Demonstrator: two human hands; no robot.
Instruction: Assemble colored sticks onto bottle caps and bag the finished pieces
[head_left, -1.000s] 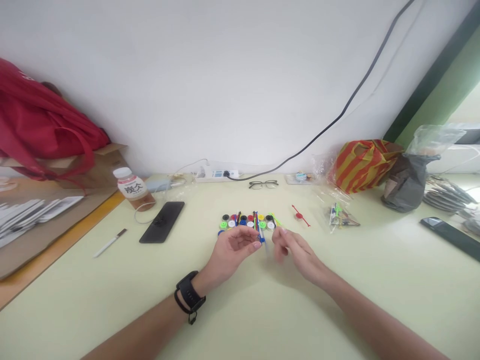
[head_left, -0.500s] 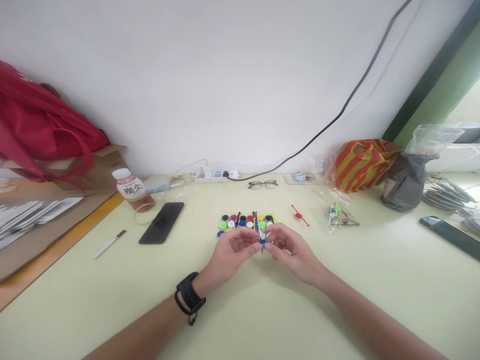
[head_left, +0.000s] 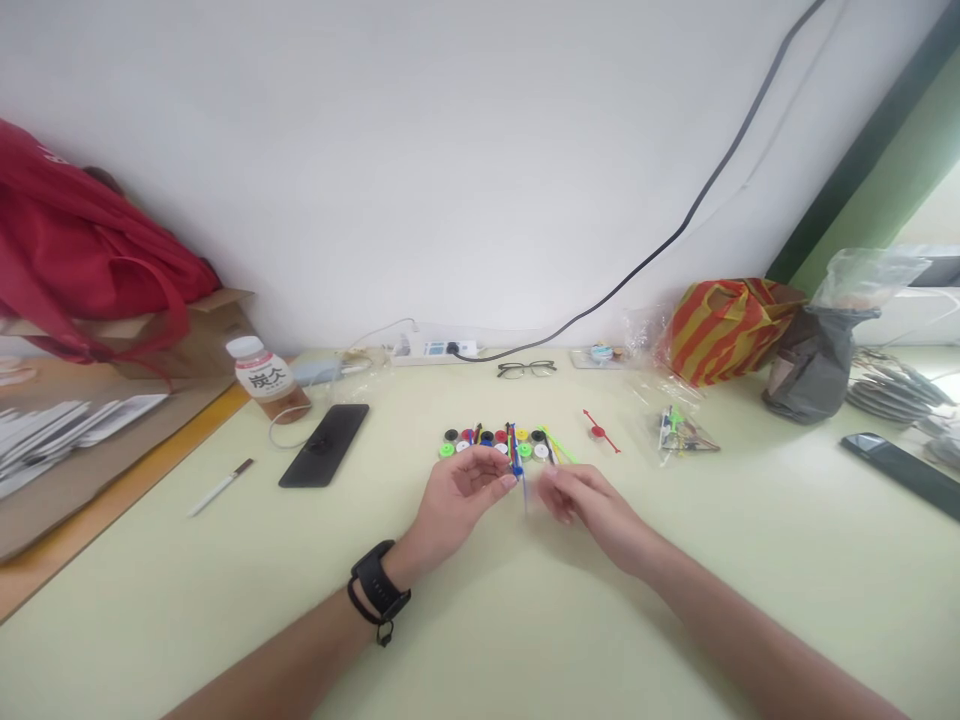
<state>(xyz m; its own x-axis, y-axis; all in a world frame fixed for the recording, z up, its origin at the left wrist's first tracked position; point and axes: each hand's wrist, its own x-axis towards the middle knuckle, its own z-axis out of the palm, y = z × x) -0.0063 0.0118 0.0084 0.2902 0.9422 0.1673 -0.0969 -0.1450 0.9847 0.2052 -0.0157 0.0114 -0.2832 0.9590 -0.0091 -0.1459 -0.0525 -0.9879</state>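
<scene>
My left hand (head_left: pixel 461 497), with a black watch on its wrist, pinches a thin blue plastic strip (head_left: pixel 520 476) between thumb and fingers, just in front of a cluster of small coloured round pieces and strips (head_left: pixel 499 443). My right hand (head_left: pixel 581 500) sits close to the right of the strip with its fingers curled and blurred. Whether it touches the strip is unclear. Both hands hover low over the pale yellow-green table (head_left: pixel 525 620).
A red strip piece (head_left: pixel 600 432) and a small clear bag of pieces (head_left: pixel 679 432) lie to the right. A black phone (head_left: pixel 324 445), a pen (head_left: pixel 220 486) and a drink bottle (head_left: pixel 266 378) are to the left. Glasses (head_left: pixel 526 369), a power strip (head_left: pixel 433 349) and bags line the wall.
Half a second ago both hands met on the blue strip. Now my right hand has drawn slightly back to the right, and the left hand keeps the strip.
</scene>
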